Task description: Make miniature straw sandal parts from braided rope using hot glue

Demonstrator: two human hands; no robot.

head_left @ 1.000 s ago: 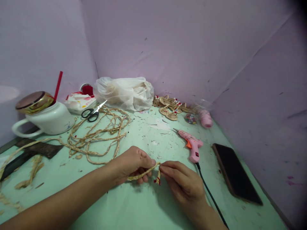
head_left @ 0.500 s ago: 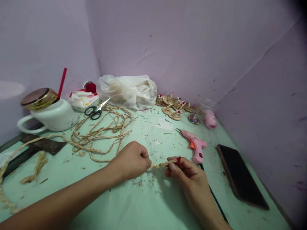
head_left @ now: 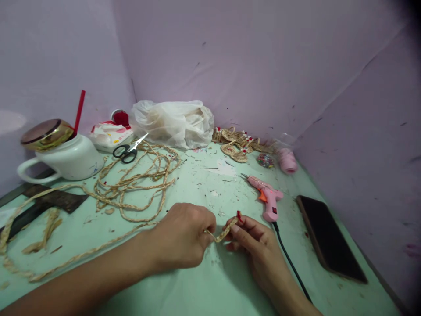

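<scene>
A: Where is the braided straw cord (head_left: 225, 235)?

B: One end of it is between the two hands, near the middle of the green table (head_left: 197, 289).

A: How is each hand holding it?

B: The left hand (head_left: 187, 235) is curled into a fist, with the cord coming out on its thumb side. The right hand (head_left: 255, 243) is half curled, pinching the end between thumb and fingers, and a red tip (head_left: 239, 216) pokes up past them. The bit between the hands sags slightly.

A: And the rest of the cord?

B: A length shows from behind the left wrist, swings out to the left edge and leads back into loose coils left of centre. Black-handled scissors (head_left: 130, 150) lie at the far side of those coils.

A: What's on the right?

B: A pink glue gun (head_left: 270, 202), just beyond the right hand, nozzle toward the far left. A dark-screened smartphone (head_left: 330, 239) lies farther right.

A: And at the far side?

B: Woven straw pieces (head_left: 234, 151) with red and white beads, between a white plastic bag (head_left: 174, 125) and a pink spool (head_left: 287, 160).
</scene>
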